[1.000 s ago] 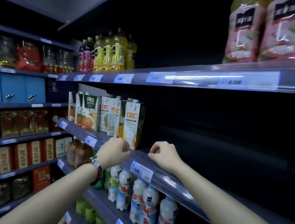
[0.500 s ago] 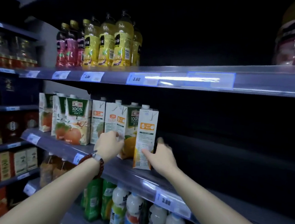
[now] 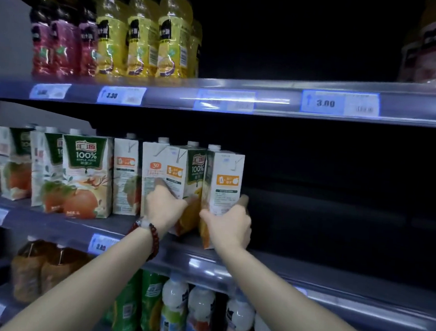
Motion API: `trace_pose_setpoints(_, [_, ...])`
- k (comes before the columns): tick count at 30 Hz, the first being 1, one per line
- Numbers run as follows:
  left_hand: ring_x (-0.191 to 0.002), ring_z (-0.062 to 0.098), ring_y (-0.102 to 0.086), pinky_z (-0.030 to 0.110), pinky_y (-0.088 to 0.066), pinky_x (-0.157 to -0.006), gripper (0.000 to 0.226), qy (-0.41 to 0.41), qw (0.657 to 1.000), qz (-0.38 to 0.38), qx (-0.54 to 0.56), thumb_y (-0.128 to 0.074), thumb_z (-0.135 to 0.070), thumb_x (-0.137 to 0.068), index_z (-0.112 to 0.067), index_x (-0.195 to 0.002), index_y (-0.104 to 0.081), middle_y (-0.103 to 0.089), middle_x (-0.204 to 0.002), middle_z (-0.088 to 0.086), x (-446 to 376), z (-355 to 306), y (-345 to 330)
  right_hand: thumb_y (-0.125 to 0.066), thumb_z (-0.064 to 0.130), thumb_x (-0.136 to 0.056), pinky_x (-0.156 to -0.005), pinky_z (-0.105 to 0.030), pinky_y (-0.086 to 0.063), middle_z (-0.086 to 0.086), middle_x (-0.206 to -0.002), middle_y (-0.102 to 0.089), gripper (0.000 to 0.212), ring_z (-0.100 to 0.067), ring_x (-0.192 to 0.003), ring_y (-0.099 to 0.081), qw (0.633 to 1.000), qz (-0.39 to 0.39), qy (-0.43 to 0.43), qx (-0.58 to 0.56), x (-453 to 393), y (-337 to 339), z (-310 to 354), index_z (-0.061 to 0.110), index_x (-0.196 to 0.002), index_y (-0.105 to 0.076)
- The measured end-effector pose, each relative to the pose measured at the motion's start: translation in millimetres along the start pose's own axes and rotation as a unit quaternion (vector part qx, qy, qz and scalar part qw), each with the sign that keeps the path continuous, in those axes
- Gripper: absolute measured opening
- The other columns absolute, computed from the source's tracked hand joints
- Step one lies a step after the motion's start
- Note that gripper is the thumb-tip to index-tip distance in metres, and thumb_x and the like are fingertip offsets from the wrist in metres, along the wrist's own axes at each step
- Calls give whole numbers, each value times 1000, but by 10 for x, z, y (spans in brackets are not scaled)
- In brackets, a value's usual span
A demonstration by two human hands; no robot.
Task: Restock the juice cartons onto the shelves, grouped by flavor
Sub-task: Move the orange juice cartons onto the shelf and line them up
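Two bare hands work at the right end of a row of tall white juice cartons on the grey middle shelf. Right hand wraps the end white carton with orange label panel, thumb on its near face, fingers curled round its far side. Left hand, a red bead bracelet on its wrist, presses on the neighbouring white carton with green and orange print; whether its fingers pinch or only push, I cannot tell. Cartons further left carry apple pictures. Judged step: squaring up the orange-flavoured cartons. Next move likely calls for sliding the end carton flush against its neighbour, upright and face forward
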State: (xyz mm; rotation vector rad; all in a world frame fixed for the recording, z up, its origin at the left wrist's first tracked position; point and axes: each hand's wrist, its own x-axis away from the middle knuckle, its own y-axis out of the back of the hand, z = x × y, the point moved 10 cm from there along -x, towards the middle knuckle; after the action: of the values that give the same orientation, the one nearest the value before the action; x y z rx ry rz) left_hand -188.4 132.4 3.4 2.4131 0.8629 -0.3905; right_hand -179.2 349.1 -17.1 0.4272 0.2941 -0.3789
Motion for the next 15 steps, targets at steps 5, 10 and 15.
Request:
trace_pose_setpoints(5, [-76, 10, -57, 17, -42, -55, 54, -28, 993, 31, 107, -89, -24, -62, -22, -97, -48, -59, -83, -11, 49, -118, -86, -87, 28, -61, -85, -34, -55, 7, -101, -68, 58, -16, -99, -65, 985, 74, 38, -153, -206, 362, -166, 25, -107, -52])
trace_pose_setpoints(10, [-99, 24, -65, 45, -55, -89, 70, 0, 974, 100, 203, -92, -23, -57, -13, -115, -53, -68, -107, 4, 140, -165, -353, -91, 29, -58, -87, -35, -55, 7, -106, -68, 67, -14, -100, -65, 978, 88, 39, -186, -258, 470, -179, 22, -111, -50])
trace_pose_setpoints(15, [-102, 25, -65, 50, -53, -92, 71, 21, 952, 113, 285, -89, -11, -58, -13, -120, -54, -69, -110, 4, 161, -116, -347, -91, 31, -55, -88, -40, -56, 5, -103, -70, 61, -17, -99, -66, 983, 54, 44, -170, -205, 579, -130, 24, -105, -56])
